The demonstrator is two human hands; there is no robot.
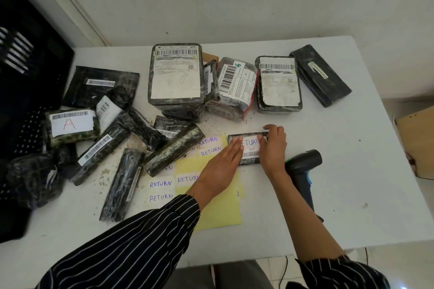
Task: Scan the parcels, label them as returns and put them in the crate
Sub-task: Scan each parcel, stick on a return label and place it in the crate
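A small black parcel lies flat on the white table in front of me, with a white RETURN label on its top. My left hand lies flat, its straight fingers pressing the label's left end. My right hand grips the parcel's right end, thumb at the far edge. A yellow sheet with more RETURN stickers lies under my left arm. The black barcode scanner rests on the table just right of my right wrist. The black crate stands at the left.
Several black wrapped parcels are scattered at the left of the table, one marked A. Larger parcels with shipping labels stand in a row at the back. A cardboard box sits on the floor to the right. White wall behind.
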